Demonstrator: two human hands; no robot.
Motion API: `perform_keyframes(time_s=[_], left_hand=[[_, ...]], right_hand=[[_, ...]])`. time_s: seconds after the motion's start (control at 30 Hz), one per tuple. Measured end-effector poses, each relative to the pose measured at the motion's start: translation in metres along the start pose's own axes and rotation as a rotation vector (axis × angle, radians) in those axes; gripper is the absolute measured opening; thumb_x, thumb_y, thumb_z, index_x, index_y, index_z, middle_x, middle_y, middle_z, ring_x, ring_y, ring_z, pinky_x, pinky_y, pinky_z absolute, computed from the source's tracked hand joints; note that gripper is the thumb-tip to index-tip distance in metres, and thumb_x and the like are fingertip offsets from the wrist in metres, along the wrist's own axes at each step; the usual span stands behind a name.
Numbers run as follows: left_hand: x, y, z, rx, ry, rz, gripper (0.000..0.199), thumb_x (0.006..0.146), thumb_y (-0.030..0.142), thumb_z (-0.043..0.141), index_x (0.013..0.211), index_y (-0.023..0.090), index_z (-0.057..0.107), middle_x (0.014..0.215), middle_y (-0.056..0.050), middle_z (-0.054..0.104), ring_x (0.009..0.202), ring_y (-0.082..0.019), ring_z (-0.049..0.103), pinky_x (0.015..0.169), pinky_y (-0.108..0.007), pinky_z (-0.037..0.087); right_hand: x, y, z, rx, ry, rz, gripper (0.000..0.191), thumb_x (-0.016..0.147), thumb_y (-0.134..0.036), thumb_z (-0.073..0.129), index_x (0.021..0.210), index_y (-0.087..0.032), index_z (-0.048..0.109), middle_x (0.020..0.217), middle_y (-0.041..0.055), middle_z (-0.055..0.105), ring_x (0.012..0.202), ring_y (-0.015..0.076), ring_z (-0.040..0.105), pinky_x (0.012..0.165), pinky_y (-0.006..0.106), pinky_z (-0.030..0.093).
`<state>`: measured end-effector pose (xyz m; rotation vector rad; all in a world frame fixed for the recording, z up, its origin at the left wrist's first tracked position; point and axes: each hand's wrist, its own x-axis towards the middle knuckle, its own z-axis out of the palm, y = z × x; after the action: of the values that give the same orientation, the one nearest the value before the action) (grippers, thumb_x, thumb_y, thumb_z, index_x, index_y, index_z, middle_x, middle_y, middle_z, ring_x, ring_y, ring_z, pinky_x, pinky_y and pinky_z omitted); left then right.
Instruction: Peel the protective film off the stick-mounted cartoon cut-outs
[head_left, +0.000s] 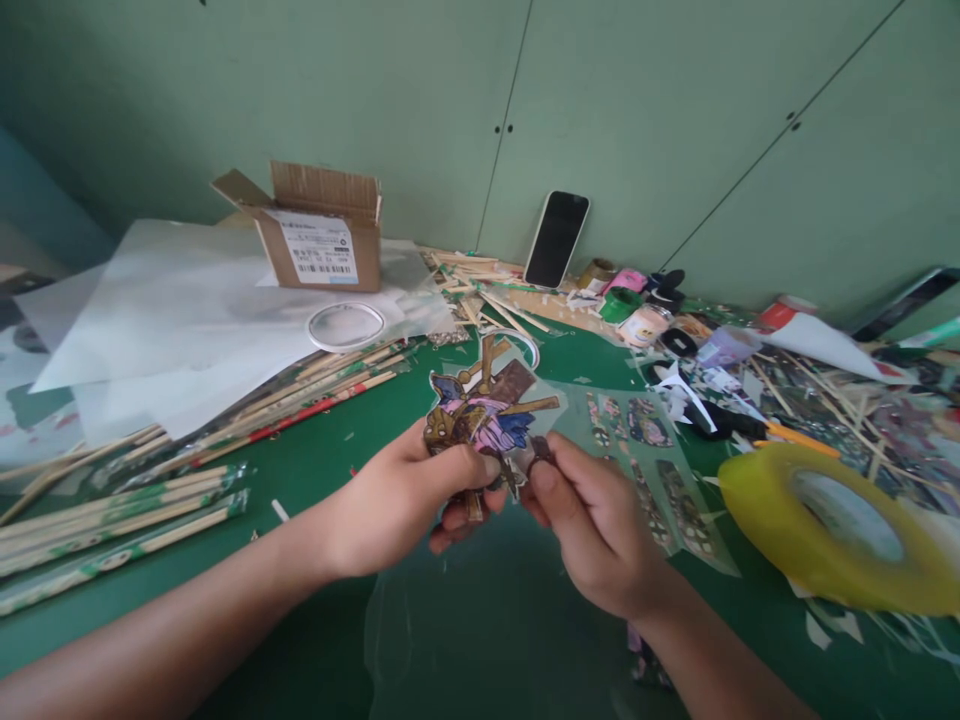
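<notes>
My left hand is closed round the lower left part of a colourful paper cutout, its thumb pressed on the front. The cutout shows blue, pink and brown shapes and is held up over the green table. At its lower right edge, my right hand pinches a small dark brown piece between thumb and fingers; whether that piece is joined to the cutout is unclear. Just behind my right hand lies a clear sheet with printed pieces.
An open cardboard box stands on white sheets at the back left. Wrapped sticks lie at the left. A phone leans on the green wall. A yellow tape roll and scattered scraps fill the right.
</notes>
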<state>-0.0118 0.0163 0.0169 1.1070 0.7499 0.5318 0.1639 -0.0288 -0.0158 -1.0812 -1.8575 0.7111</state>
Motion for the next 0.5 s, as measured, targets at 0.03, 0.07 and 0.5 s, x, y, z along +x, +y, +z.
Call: perform_keyframes(time_s=[0.03,0.07,0.5], left_hand=[[0.0001,-0.0004,0.0003,0.001,0.004,0.004,0.02,0.074,0.025,0.053,0.058,0.014,0.056,0.044,0.005,0.041,0.038,-0.005,0.04,0.035,-0.016,0.032],[0.0002,-0.0007,0.0006,-0.005,0.006,0.014,0.02,0.075,0.025,0.053,0.059,0.014,0.056,0.044,0.005,0.041,0.039,-0.005,0.041,0.035,-0.016,0.032],[0.0012,-0.0023,0.0039,-0.032,0.026,0.148,0.022,0.084,0.028,0.052,0.067,0.014,0.055,0.05,0.006,0.04,0.046,-0.006,0.039,0.038,-0.016,0.034]], right_hand=[[-0.0003,0.0001,0.0002,-0.002,0.006,-0.006,0.023,0.098,-0.024,0.037,0.075,-0.022,0.039,0.058,-0.0064,0.037,0.047,0.0072,0.038,0.046,0.021,0.03],[-0.0005,-0.0001,0.0003,-0.009,0.018,-0.016,0.022,0.098,-0.023,0.037,0.076,-0.022,0.04,0.058,-0.0064,0.036,0.047,0.0072,0.038,0.045,0.021,0.03],[0.0017,-0.0092,0.0057,-0.207,0.089,-0.12,0.013,0.093,-0.014,0.039,0.085,-0.02,0.046,0.057,-0.0076,0.042,0.042,0.0045,0.041,0.043,0.017,0.032]])
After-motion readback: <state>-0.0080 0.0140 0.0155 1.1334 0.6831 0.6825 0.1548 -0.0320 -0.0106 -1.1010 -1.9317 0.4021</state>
